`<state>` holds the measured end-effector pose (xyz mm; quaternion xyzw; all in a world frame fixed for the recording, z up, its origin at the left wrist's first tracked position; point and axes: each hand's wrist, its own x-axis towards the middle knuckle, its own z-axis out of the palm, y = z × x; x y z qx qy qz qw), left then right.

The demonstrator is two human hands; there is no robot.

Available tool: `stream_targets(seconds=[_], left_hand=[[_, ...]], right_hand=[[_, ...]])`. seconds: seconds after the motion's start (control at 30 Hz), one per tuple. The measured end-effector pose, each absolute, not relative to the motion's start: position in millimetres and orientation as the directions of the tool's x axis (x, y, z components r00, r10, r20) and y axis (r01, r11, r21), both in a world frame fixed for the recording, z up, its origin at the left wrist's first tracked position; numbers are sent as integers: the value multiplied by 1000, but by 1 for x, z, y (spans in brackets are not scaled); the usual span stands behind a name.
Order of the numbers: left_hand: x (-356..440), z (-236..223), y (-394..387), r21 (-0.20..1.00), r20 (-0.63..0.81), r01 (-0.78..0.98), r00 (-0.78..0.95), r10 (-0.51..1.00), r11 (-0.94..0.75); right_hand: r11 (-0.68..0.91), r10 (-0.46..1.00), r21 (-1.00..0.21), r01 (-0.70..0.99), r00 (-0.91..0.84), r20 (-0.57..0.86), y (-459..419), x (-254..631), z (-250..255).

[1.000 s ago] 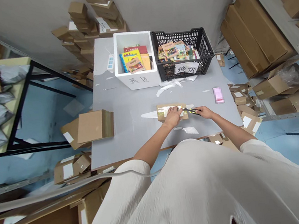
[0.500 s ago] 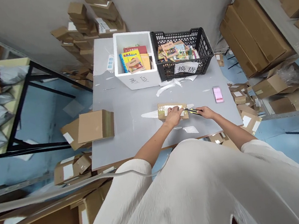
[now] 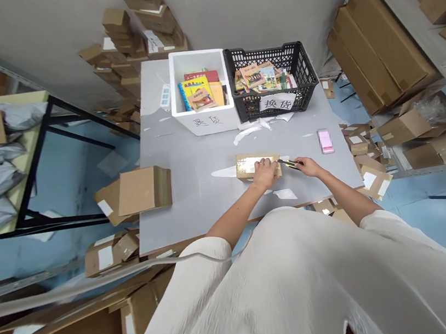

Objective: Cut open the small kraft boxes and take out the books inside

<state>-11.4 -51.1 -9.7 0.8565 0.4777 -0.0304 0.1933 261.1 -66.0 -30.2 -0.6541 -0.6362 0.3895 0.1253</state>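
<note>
Gripping a cutter (image 3: 289, 163), the right hand (image 3: 309, 166) flanks a carton (image 3: 243, 166) under the left hand (image 3: 265, 172), whose clasp is unclear; beyond them, a white bin (image 3: 206, 122) and black crate (image 3: 248, 110) hold books (image 3: 198, 94).

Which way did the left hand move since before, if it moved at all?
Yes: the left hand moved slightly right, closer to the pink phone lying on the table.

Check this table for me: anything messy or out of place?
Yes: crumpled white scraps lie loose before the black crate on the grey table, and a flat scrap lies near the taped box; they look like litter.
</note>
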Motion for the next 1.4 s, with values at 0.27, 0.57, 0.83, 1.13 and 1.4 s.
stream_targets(seconds=[0.27, 0.57, 0.83, 1.13, 1.4], left_hand=[[-4, -10, -55, 296, -294, 858, 500, 815, -420], [-8, -14, -56, 316, -280, 847, 513, 811, -427], [-10, -8, -55, 302, -274, 836, 536, 798, -458], [-28, -5, -43, 360, -219, 838, 503, 836, -410], [-41, -11, -17, 341, -230, 857, 475, 849, -387]], right_hand=[[-130, 923, -639, 758, -142, -357, -72, 267, -29], [-59, 909, -614, 787, -213, -359, -71, 261, -26], [-43, 936, -603, 797, -179, -303, -68, 249, -24], [-267, 927, -681, 682, -12, -375, -83, 270, -21], [-162, 920, -680, 715, -139, -365, -91, 251, -5]])
